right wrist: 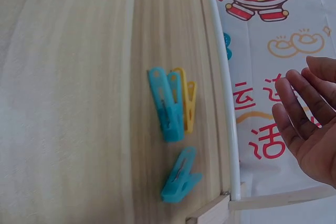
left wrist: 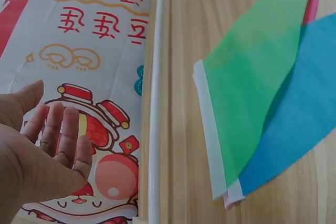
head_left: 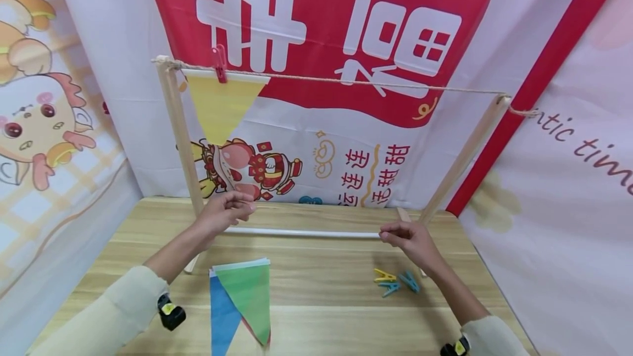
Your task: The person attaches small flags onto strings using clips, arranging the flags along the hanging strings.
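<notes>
Nothing is in my left hand (head_left: 225,214), raised near the left post with fingers loosely bent and spread from the thumb. Level with it on the other side, my right hand (right wrist: 315,124) also holds nothing, its fingers relaxed. A yellow pennant (head_left: 222,106) hangs from the rope (head_left: 346,79) under a red clothespin (head_left: 220,64). On the table, a green pennant (left wrist: 252,72) overlaps a blue pennant (left wrist: 299,103), with a pink edge showing beneath. Below my right hand lie a yellow clothespin (head_left: 384,276) and two blue clothespins (right wrist: 181,176).
The rope spans two wooden posts, a left post (head_left: 179,136) and a right post (head_left: 465,158). A white rod (head_left: 301,232) runs low between them across the wooden table (head_left: 321,290). Printed cloth (head_left: 316,120) hangs behind the frame.
</notes>
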Demonstrator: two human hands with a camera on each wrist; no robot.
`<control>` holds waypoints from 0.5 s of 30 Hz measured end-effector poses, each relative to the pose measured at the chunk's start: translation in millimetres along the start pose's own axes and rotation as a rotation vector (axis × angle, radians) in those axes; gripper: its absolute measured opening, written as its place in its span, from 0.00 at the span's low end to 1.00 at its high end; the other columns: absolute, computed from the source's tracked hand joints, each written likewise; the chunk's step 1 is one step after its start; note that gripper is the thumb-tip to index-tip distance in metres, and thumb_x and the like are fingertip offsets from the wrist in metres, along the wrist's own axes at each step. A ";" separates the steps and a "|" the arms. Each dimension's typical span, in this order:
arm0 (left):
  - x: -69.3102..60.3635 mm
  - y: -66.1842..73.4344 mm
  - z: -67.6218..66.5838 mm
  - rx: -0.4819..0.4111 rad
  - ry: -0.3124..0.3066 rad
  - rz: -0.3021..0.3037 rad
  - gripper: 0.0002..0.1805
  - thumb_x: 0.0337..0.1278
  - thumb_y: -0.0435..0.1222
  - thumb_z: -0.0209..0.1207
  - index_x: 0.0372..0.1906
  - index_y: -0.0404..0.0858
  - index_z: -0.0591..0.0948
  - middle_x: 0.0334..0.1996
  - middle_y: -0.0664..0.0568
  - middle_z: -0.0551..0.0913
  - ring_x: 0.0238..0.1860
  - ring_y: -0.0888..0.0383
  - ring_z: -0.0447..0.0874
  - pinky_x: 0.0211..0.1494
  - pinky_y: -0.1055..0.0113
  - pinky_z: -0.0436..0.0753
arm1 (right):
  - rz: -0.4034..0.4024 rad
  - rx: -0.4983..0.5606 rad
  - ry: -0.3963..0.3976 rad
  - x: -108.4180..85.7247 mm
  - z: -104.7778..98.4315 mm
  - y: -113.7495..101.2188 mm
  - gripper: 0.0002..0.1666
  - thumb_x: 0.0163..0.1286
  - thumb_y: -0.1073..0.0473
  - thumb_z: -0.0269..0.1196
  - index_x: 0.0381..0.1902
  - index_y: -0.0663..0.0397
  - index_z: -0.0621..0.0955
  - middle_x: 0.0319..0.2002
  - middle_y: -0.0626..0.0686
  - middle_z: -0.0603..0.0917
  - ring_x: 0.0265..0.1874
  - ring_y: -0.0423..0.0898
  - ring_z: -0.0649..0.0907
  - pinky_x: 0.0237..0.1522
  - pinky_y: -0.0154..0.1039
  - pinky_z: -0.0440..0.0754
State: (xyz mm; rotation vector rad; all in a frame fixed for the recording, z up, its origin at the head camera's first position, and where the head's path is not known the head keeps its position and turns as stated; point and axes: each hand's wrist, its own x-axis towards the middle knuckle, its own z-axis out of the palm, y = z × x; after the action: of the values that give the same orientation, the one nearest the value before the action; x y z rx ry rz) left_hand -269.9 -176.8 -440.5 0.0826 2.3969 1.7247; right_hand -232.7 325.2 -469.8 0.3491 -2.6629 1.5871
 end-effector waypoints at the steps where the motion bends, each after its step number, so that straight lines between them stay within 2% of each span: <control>1: -0.1 -1.9 -0.6 0.015 -0.005 -0.003 0.28 0.83 0.49 0.67 0.74 0.37 0.80 0.58 0.46 0.90 0.51 0.57 0.91 0.60 0.58 0.88 | 0.003 -0.007 0.001 -1.1 -0.6 1.9 0.16 0.81 0.60 0.73 0.57 0.68 0.91 0.52 0.66 0.95 0.45 0.36 0.93 0.50 0.30 0.91; 5: -1.9 -9.2 -2.6 0.056 -0.035 -0.031 0.31 0.81 0.51 0.68 0.74 0.37 0.80 0.60 0.42 0.90 0.56 0.49 0.92 0.59 0.58 0.87 | 0.038 -0.071 0.018 -5.5 -2.1 7.2 0.16 0.81 0.58 0.73 0.57 0.66 0.91 0.51 0.62 0.95 0.45 0.35 0.92 0.51 0.29 0.90; 7: -2.8 -12.1 -2.7 0.058 -0.055 -0.036 0.30 0.81 0.51 0.68 0.74 0.37 0.80 0.59 0.42 0.90 0.58 0.45 0.91 0.62 0.55 0.89 | 0.070 -0.116 0.037 -8.3 -2.6 8.3 0.15 0.80 0.57 0.74 0.55 0.64 0.92 0.50 0.60 0.96 0.44 0.34 0.91 0.51 0.29 0.89; 11: -2.9 -18.0 -2.0 0.072 -0.105 -0.020 0.29 0.82 0.48 0.68 0.74 0.35 0.79 0.58 0.41 0.89 0.58 0.45 0.91 0.67 0.49 0.90 | 0.127 -0.196 0.071 -14.5 -3.6 11.3 0.12 0.79 0.57 0.74 0.52 0.60 0.94 0.47 0.57 0.96 0.42 0.35 0.90 0.47 0.30 0.87; 15: -3.1 -24.4 -1.3 0.116 -0.140 -0.016 0.31 0.82 0.48 0.68 0.75 0.34 0.78 0.58 0.42 0.88 0.58 0.46 0.89 0.62 0.52 0.90 | 0.156 -0.229 0.070 -20.9 -4.7 15.6 0.11 0.79 0.59 0.74 0.51 0.62 0.93 0.44 0.57 0.96 0.40 0.38 0.91 0.43 0.30 0.87</control>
State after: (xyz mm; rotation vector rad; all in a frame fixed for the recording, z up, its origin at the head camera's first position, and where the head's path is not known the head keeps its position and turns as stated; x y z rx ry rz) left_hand -265.5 -186.4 -462.7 0.1934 2.3860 1.5189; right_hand -216.0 340.2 -483.8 0.0781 -2.8375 1.2795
